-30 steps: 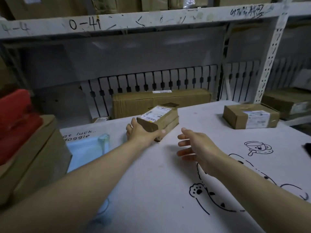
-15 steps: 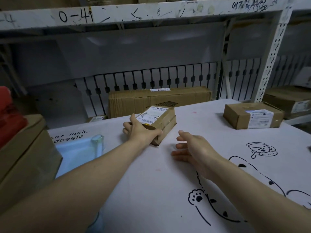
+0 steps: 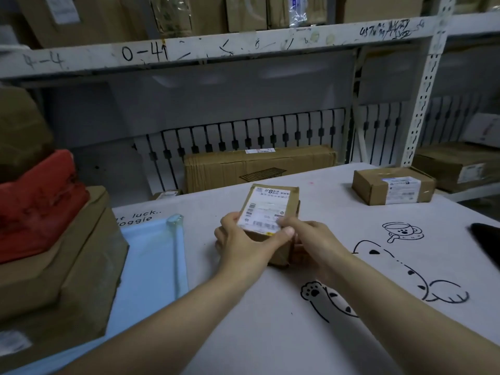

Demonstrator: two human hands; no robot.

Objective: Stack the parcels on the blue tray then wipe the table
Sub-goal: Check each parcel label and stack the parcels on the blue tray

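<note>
A small brown parcel with a white label [image 3: 270,209] is at the middle of the table, gripped from both sides. My left hand [image 3: 238,242] clasps its near left corner, thumb across the front edge. My right hand [image 3: 311,239] holds its near right side. The blue tray [image 3: 151,255] lies at the table's left, partly covered by a large brown parcel [image 3: 62,266] with a red parcel [image 3: 35,201] on top. Another small labelled parcel [image 3: 392,185] rests at the far right of the table.
The table [image 3: 270,334] has a white cover with cartoon drawings. A long cardboard box [image 3: 257,166] stands behind its far edge. A metal shelf with an upright post [image 3: 422,98] rises behind. A dark object [image 3: 487,239] shows at the right edge.
My right hand has closed in from the right and taken hold of the small parcel. The parcel has come nearer and its labelled top now faces me.
</note>
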